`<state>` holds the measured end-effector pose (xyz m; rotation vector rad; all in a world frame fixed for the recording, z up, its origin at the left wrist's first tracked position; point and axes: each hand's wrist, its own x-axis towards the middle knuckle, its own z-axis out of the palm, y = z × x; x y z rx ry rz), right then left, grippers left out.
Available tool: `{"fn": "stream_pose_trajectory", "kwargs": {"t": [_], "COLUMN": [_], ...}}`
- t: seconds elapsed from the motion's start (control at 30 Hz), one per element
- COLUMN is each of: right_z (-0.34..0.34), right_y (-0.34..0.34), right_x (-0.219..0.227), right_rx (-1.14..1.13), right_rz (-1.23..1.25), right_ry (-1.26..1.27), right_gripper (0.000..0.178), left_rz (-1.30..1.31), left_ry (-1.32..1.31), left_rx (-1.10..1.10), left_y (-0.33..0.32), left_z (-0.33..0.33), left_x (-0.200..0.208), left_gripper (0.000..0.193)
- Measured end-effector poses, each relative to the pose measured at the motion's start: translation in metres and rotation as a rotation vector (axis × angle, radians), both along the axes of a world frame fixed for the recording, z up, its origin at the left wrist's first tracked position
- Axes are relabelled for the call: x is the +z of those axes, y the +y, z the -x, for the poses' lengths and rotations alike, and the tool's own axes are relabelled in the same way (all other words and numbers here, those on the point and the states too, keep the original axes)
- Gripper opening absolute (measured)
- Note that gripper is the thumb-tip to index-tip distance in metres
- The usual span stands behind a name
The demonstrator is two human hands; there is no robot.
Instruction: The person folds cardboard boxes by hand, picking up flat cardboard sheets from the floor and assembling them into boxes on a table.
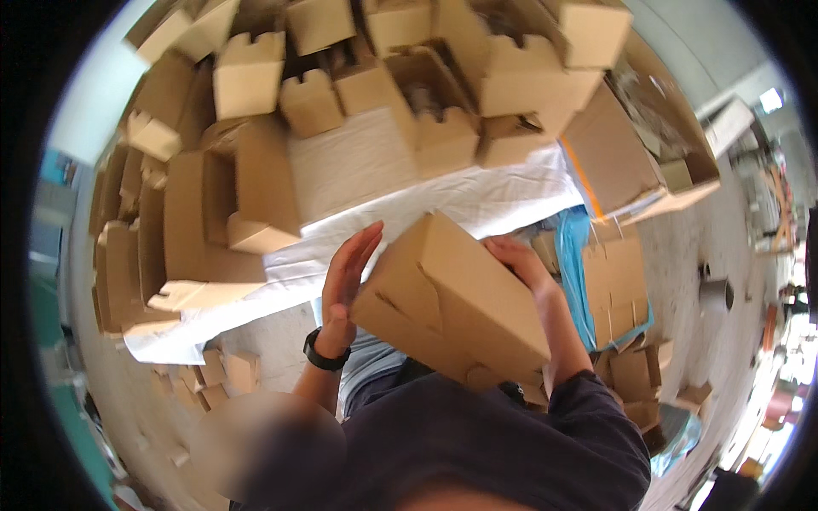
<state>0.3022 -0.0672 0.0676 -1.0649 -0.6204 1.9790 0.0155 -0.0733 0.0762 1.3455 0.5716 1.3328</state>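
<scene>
A closed brown cardboard box is tilted in front of my body, with slots and a tucked flap on the face turned up. My right hand grips its far right side, the fingertips partly hidden behind the cardboard. At the box's left end, my left hand has its fingers stretched out and its thumb near the lower corner. I cannot tell whether that palm touches the box. A black watch is on my left wrist.
A table with a white cloth carries several open cardboard boxes. A large open carton stands at the right. Below it are flattened cardboard and blue plastic. Small cardboard pieces lie on the floor at the left.
</scene>
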Motion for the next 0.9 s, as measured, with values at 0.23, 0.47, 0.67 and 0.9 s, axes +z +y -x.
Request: {"fn": "stream_pose_trajectory", "kwargs": {"t": [0.23, 0.47, 0.67, 0.9], "right_z": [0.114, 0.102, 0.122, 0.120], "right_y": [0.129, 0.091, 0.037, 0.039], "right_x": [0.009, -0.006, 0.052, 0.054], "right_rx": [0.080, -0.325, -0.007, 0.146], "right_rz": [-0.238, -0.649, -1.225, -1.392], "right_ry": [-0.144, -0.676, -0.998, -1.324], "right_gripper": [0.032, 0.033, 0.039, 0.060], "left_rz": [0.159, 0.229, 0.146, -0.157], "left_ry": [-0.082, 0.006, 0.290, 0.684], "left_rx": [0.593, 0.674, 0.737, 0.732], "left_y": [0.009, 0.028, 0.017, 0.020], "left_z": [0.063, 0.052, 0.036, 0.046], "left_x": [-0.003, -0.062, -0.042, -0.016], "left_gripper": [0.080, 0.052, 0.050, 0.062]}}
